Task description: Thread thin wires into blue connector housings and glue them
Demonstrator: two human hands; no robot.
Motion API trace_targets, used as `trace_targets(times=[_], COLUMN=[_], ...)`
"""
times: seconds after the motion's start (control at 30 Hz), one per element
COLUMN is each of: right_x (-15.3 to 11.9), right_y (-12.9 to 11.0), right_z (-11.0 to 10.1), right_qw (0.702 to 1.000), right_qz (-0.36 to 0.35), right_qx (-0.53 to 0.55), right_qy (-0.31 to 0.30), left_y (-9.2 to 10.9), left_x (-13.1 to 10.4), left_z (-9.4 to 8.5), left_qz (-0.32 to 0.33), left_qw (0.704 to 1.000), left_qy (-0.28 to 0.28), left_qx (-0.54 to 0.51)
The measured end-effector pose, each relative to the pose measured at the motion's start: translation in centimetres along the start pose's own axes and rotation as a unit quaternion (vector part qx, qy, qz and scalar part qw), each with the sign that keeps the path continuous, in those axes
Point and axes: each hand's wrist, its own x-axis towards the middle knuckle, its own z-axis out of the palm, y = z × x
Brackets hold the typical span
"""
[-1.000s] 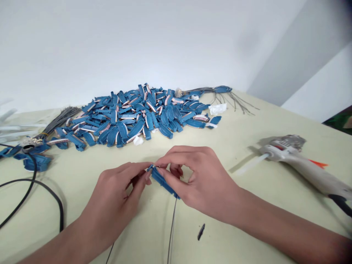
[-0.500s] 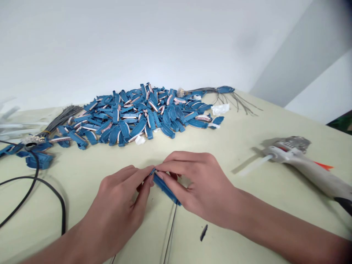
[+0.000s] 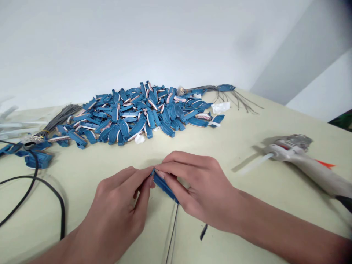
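Blue part (image 3: 165,188) is held front ctr, on or just above table (image 3: 88,159) (can't tell which), w/ dark wire (image 3: 173,231) running from its near end. Far tip is pinched by L hand (image 3: 121,198) & R hand (image 3: 199,183), fingertips nearly closed on it. If wire is snagged, tip could be twisted out of grip. Glue gun (image 3: 305,168) is laid to R; blue pile (image 3: 132,115) is heaped behind.

A single head-worn view faces forward and down over the worktop (image 3: 88,165) — near enough that the left hand (image 3: 121,201) and right hand (image 3: 198,183) loom large below centre, the wall (image 3: 137,36) farther off across the top.
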Motion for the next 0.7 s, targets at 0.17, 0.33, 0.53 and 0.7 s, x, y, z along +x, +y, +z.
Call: trace_targets(times=[0.17,0.33,0.53,0.7], right_x=[0.69,0.70,0.54,0.12], right_y=[-0.28,-0.51,-0.22,-0.18], right_z=[-0.89,-0.92,-0.37,-0.24], right_qw=[0.995,0.992,0.997,0.998], right_qz=[0.024,0.071,0.061,0.041], right_qx=[0.077,0.079,0.033,0.014], right_qy=[-0.052,-0.069,-0.046,-0.040], left_y=[-0.57,-0.72,-0.57,-0.59], left_x=[0.10,0.24,0.25,0.12], left_z=[-0.07,-0.15,-0.03,0.01], left_qz=[-0.016,-0.026,-0.028,-0.022], left_qw=[1.000,1.000,0.999,1.000], left_qy=[-0.003,-0.002,-0.005,-0.005], left_qx=[-0.005,-0.012,-0.018,-0.011])
